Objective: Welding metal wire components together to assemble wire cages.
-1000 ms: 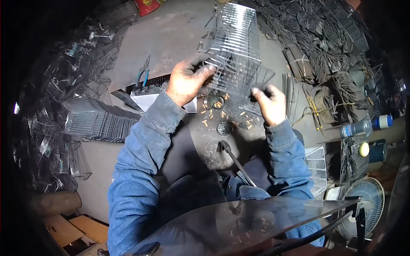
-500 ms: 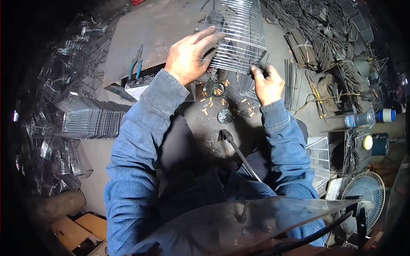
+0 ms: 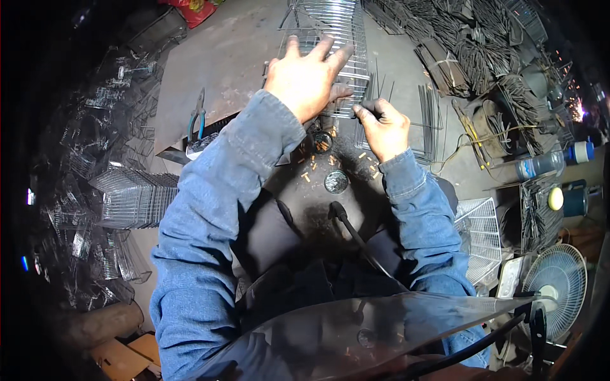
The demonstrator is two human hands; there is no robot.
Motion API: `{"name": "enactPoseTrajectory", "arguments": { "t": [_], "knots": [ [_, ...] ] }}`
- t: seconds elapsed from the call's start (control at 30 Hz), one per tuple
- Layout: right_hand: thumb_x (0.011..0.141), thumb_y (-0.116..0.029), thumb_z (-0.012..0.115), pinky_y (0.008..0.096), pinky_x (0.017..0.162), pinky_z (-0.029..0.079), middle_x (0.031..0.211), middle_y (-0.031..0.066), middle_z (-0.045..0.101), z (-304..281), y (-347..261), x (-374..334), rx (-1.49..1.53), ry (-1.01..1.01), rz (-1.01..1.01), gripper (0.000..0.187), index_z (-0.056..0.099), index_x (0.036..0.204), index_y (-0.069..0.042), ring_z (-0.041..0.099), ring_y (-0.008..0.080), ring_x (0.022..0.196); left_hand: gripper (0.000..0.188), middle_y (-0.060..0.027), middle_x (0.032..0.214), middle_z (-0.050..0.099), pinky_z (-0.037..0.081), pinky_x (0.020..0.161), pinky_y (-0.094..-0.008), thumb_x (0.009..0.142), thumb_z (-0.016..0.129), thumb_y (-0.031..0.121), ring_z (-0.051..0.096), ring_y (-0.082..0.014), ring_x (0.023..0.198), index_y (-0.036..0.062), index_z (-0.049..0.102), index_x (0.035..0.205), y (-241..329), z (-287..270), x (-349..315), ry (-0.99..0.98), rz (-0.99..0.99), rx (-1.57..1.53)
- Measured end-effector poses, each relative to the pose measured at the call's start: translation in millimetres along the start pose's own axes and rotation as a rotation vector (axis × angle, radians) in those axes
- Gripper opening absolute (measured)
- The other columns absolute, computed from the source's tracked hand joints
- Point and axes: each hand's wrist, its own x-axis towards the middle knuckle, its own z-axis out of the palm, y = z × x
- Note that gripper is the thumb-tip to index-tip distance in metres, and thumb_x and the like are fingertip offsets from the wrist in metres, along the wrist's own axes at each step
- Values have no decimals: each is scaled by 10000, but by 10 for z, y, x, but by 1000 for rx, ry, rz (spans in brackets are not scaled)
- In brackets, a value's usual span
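A shiny wire basket (image 3: pixel 346 60) stands at the far middle, its near end between my hands. My left hand (image 3: pixel 304 79) lies over its left side with the fingers spread and the thumb against the wires. At the basket's near right corner my right hand (image 3: pixel 383 127) is closed, thumb and forefinger pinched at the wire end. Whether a small loose piece is also between those fingertips is too small to tell. Below the hands are a round dish (image 3: pixel 323 141) with short tan pieces and a second round dish (image 3: pixel 336 182).
Blue-handled pliers (image 3: pixel 199 117) rest left of my hands, beside a metal plate (image 3: pixel 216 60). Stacked wire baskets (image 3: pixel 136 200) stand at left. Loose wire rods (image 3: pixel 432 124) and wire bundles (image 3: pixel 476 76) lie right. A torch-like tool (image 3: pixel 349 225) points up between my knees. A fan (image 3: pixel 556 289) stands lower right.
The basket has shifted left and slightly turned. My left hand has moved right across it, its fingers now more spread. My right hand has come slightly left and down with the corner.
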Motion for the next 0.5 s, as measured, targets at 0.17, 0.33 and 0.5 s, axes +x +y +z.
{"name": "enactPoseTrajectory", "arguments": {
  "t": [0.17, 0.33, 0.5],
  "knots": [
    [757, -113, 727, 240, 607, 484, 699, 56, 648, 54, -32, 32, 79, -98, 94, 149, 645, 792, 7, 579, 82, 645, 637, 31, 1398, 384, 474, 830, -545, 781, 592, 506, 388, -394, 1226, 278, 386, 1339, -176, 110, -38, 28, 14, -34],
    [801, -112, 675, 256, 666, 495, 834, 95, 649, 56, 76, -27, 404, -147, 269, 230, 608, 962, 39, 602, 119, 754, 645, 36, 1398, 383, 451, 855, -570, 777, 584, 523, 375, -385, 1244, 288, 378, 1342, -244, 121, -73, 33, 30, -45],
    [736, -487, 626, 416, 836, 465, 977, 263, 613, 128, 745, -861, -405, -883, 389, 579, 603, 972, 41, 600, 372, 922, 667, 34, 1408, 366, 446, 895, -534, 768, 607, 502, 375, -402, 1235, 296, 357, 1351, -253, 84, -91, -3, 12, -21]
  ]
}}
